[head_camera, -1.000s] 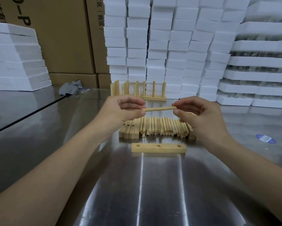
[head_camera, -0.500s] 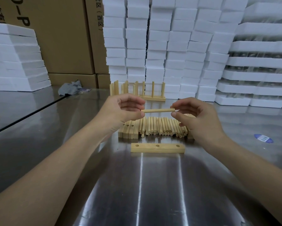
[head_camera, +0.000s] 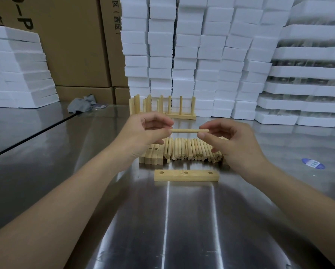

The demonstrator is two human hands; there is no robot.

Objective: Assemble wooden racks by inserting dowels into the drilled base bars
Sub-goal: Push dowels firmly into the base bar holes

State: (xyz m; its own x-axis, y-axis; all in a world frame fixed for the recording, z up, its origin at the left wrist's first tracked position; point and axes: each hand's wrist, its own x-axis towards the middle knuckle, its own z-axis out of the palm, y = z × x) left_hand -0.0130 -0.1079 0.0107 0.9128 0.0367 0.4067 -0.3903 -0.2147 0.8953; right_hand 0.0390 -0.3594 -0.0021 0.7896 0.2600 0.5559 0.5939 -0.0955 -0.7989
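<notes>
one held dowel (head_camera: 189, 131); one flat base bar (head_camera: 186, 175), three holes
</notes>
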